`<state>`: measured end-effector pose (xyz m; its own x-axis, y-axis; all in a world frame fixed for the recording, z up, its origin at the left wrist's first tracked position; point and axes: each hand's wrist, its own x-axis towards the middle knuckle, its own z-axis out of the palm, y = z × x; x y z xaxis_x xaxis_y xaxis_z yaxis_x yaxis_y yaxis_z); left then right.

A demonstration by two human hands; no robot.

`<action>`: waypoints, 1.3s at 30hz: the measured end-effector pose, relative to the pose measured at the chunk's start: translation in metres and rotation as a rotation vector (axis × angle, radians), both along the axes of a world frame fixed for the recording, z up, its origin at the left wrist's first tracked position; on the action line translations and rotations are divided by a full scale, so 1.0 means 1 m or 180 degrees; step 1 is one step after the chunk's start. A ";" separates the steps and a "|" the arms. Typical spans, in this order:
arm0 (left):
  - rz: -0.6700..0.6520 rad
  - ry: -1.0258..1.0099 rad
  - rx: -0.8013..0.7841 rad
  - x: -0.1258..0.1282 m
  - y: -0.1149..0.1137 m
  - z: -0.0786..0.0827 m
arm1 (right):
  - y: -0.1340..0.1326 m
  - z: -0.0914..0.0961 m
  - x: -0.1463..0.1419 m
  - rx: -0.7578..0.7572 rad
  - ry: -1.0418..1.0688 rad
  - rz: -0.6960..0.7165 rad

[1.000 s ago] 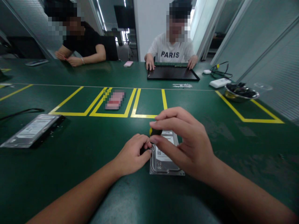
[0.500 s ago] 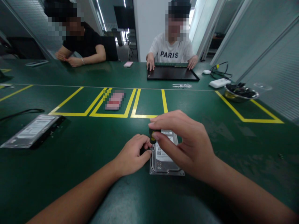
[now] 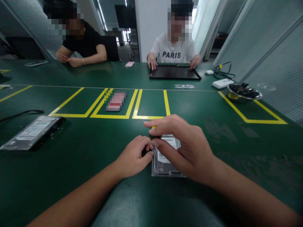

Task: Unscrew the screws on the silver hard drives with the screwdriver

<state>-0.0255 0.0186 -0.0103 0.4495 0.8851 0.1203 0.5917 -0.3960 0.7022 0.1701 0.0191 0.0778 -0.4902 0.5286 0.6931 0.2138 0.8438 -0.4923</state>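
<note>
A silver hard drive [image 3: 165, 162] lies flat on the green table [image 3: 94, 151] right in front of me. My left hand [image 3: 134, 154] is curled at the drive's left edge, fingertips pinched on something small and dark that I cannot make out. My right hand [image 3: 182, 146] hovers over the drive's top, thumb and fingers closed round a small screwdriver with a black and yellow handle [image 3: 154, 127], mostly hidden by the fingers. Its tip points down at the drive's upper left corner.
A second hard drive [image 3: 33, 131] lies at the left, with a black cable [image 3: 21, 113] behind it. Yellow tape boxes [image 3: 139, 105] mark the table's middle. A metal bowl of dark parts [image 3: 243, 93] stands at the right. Two people sit across, one with hands on a black panel [image 3: 174, 73].
My right hand has sunk lower and slid slightly left over the drive, its fingers covering more of the screwdriver handle. The left hand has stayed in place.
</note>
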 end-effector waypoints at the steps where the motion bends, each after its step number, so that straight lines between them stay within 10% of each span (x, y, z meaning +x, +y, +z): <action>1: -0.0004 -0.0005 -0.0005 0.000 0.000 0.000 | 0.000 0.000 0.000 -0.0011 0.0015 -0.0030; 39: 0.0016 0.0092 -0.0044 -0.001 0.000 0.000 | 0.002 0.011 0.007 0.0087 -0.0197 -0.0228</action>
<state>-0.0266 0.0184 -0.0100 0.4481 0.8889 0.0951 0.6139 -0.3832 0.6901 0.1772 0.0207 0.0885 -0.4940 0.5450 0.6774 0.3033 0.8382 -0.4532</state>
